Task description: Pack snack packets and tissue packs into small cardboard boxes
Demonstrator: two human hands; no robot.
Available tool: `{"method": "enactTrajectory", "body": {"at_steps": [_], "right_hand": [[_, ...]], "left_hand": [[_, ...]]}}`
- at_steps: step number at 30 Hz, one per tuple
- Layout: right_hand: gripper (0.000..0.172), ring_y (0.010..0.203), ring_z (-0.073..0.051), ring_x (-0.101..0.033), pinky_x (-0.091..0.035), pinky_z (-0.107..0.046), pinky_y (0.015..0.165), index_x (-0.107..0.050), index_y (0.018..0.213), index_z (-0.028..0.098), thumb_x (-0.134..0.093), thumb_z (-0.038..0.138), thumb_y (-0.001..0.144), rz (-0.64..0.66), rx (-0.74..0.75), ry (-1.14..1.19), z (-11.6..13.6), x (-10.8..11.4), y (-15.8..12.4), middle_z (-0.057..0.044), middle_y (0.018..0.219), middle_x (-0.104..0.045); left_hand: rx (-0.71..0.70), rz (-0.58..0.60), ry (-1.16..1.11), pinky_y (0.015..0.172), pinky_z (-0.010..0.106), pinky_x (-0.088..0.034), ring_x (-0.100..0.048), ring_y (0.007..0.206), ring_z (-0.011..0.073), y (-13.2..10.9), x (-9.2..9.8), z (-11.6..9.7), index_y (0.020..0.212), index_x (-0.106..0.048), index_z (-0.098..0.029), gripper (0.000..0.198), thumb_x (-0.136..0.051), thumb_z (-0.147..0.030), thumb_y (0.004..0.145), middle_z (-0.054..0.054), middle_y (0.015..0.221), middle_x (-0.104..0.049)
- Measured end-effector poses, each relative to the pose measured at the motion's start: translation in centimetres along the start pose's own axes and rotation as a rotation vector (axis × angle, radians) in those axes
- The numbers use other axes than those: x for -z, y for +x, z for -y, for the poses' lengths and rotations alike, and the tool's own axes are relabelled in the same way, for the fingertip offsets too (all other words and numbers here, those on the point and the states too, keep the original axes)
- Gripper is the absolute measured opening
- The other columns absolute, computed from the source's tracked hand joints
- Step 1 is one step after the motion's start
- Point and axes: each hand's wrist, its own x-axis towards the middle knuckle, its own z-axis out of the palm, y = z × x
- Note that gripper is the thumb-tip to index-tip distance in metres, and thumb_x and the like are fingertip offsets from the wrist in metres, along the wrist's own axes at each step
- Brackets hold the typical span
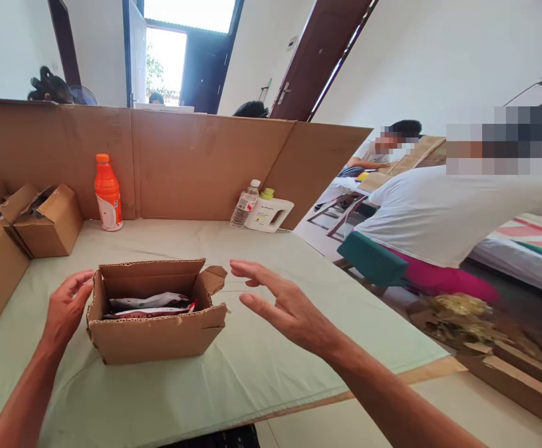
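Observation:
An open cardboard box [155, 341] stands on the table in front of me, its top flaps up or torn at the right end. Inside lie packets [152, 305] in shiny white, dark and red wrapping; how deep they go is hidden. My left hand [68, 308] is at the box's left end, fingers loosely bent and reaching to its upper edge; I cannot tell whether they touch it. To the right of the box my right hand [282, 305] hovers open, thumb and fingers apart, with a gap between it and the torn flap.
Several cardboard boxes [49, 227] stand at the left. An orange bottle [107, 196], a clear bottle [245, 205] and a white jug [271, 214] line the cardboard partition [205, 168]. A person in a white shirt [429, 211] sits at the right, beyond the table edge.

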Motion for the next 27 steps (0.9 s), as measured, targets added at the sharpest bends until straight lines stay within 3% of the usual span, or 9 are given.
{"method": "enactTrajectory", "body": {"at_steps": [2,4,7,9,12,15,18,23,27], "right_hand": [[0.063,0.126,-0.032,-0.064,-0.064,-0.042,0.081,-0.046,0.154,0.025,-0.051,0.056,0.099,0.08,-0.031,0.046,-0.9,-0.6,-0.6,-0.015,0.153,-0.053],[0.07,0.13,-0.033,-0.061,-0.063,-0.045,0.085,-0.033,0.16,0.029,-0.05,0.057,0.099,0.154,-0.028,0.067,-1.6,-1.6,-0.8,-0.013,0.161,-0.042],[0.075,0.141,-0.034,-0.051,-0.054,-0.053,0.103,-0.026,0.163,0.031,-0.052,0.057,0.098,0.187,0.044,0.038,-2.1,-3.8,-0.6,-0.011,0.164,-0.037],[0.077,0.143,-0.034,-0.047,-0.049,-0.055,0.109,-0.023,0.164,0.029,-0.054,0.054,0.098,0.14,0.09,-0.019,-2.0,-5.3,-0.4,-0.012,0.164,-0.038],[0.077,0.138,-0.032,-0.053,-0.049,-0.054,0.108,-0.014,0.166,0.028,-0.051,0.046,0.101,0.017,0.159,-0.127,-1.8,-6.7,-0.4,-0.014,0.162,-0.042],[0.081,0.138,-0.033,-0.052,-0.047,-0.056,0.107,-0.003,0.166,0.028,-0.05,0.045,0.102,-0.097,0.256,-0.202,-1.6,-6.9,-0.6,-0.016,0.16,-0.044],[0.082,0.135,-0.034,-0.054,-0.047,-0.056,0.105,-0.001,0.165,0.027,-0.05,0.046,0.102,-0.074,0.301,-0.212,-1.3,-6.8,-0.4,-0.017,0.154,-0.051],[0.074,0.121,-0.032,-0.063,-0.05,-0.054,0.102,-0.012,0.164,0.024,-0.049,0.041,0.102,-0.036,0.344,-0.167,-1.0,-7.6,-0.3,-0.015,0.133,-0.067],[0.073,0.133,-0.032,-0.056,-0.053,-0.05,0.102,-0.016,0.163,0.025,-0.051,0.041,0.101,-0.104,0.352,-0.208,-1.0,-7.9,-0.2,-0.018,0.156,-0.047]], "left_hand": [[-0.035,0.032,-0.031,0.107,0.041,-0.05,-0.064,0.122,0.0284,-2.3,1.4,-2.1,0.117,-0.071,-0.021,0.051,-0.055,-0.062,0.09,0.008,0.128,-0.072],[-0.105,0.059,-0.104,0.11,0.039,-0.047,-0.059,0.13,0.0277,-4.8,2.2,-3.7,0.125,-0.068,-0.024,0.048,-0.053,-0.058,0.094,0.006,0.139,-0.067],[-0.195,0.14,-0.102,0.112,0.039,-0.047,-0.055,0.137,0.0279,-7.8,1.8,-4.9,0.139,-0.058,-0.027,0.052,-0.054,-0.054,0.095,0.006,0.148,-0.059],[-0.218,0.108,0.003,0.115,0.042,-0.045,-0.054,0.138,0.028,-8.8,0.9,-5.2,0.141,-0.055,-0.027,0.054,-0.059,-0.05,0.093,0.006,0.15,-0.058],[-0.239,0.002,0.127,0.115,0.044,-0.045,-0.057,0.134,0.0275,-9.1,-0.2,-5.3,0.138,-0.057,-0.025,0.051,-0.062,-0.047,0.092,0.008,0.144,-0.062],[-0.252,-0.014,0.166,0.114,0.043,-0.046,-0.058,0.132,0.0275,-9.0,-0.6,-5.2,0.136,-0.059,-0.023,0.05,-0.06,-0.049,0.093,0.009,0.141,-0.063],[-0.271,-0.024,0.174,0.113,0.041,-0.047,-0.059,0.131,0.0267,-8.9,-0.5,-5.3,0.134,-0.061,-0.023,0.047,-0.059,-0.048,0.094,0.008,0.139,-0.064],[-0.212,-0.031,0.176,0.11,0.043,-0.049,-0.061,0.128,0.0278,-9.2,-0.5,-5.3,0.128,-0.062,-0.026,0.044,-0.06,-0.051,0.092,0.007,0.138,-0.065],[-0.148,-0.019,0.167,0.106,0.046,-0.051,-0.062,0.126,0.0297,-9.3,-0.5,-4.9,0.132,-0.059,-0.028,0.05,-0.062,-0.055,0.09,0.008,0.139,-0.065]]}}
